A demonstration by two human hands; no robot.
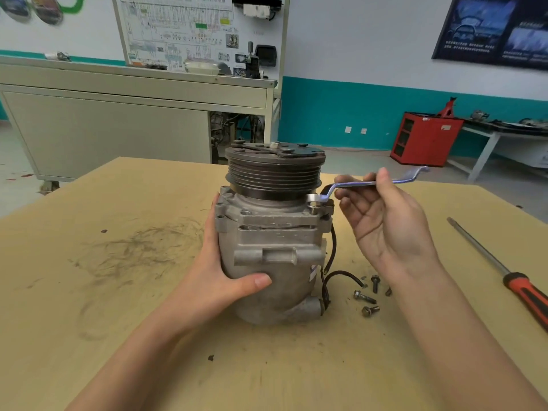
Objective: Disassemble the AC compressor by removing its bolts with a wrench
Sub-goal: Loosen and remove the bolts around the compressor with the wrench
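Grey compressor [272, 262] label [313, 272] illegible; wall chart [178, 31] reads HV.

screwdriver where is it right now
Head view: the screwdriver lies on the table at the far right, untouched, right of the loose bolts and the right hand, which holds the wrench on the compressor gripped by the left hand.

A single wide-angle camera, worn on the head, is looking forward and down across the table [118, 292] from its near edge, sitting close above the compressor [272, 232] at centre. The left hand [219, 277] and right hand [382, 221] are reaching in from the bottom corners, while the far cabinet [103, 129] and wall [355, 40] are filling the upper frame.
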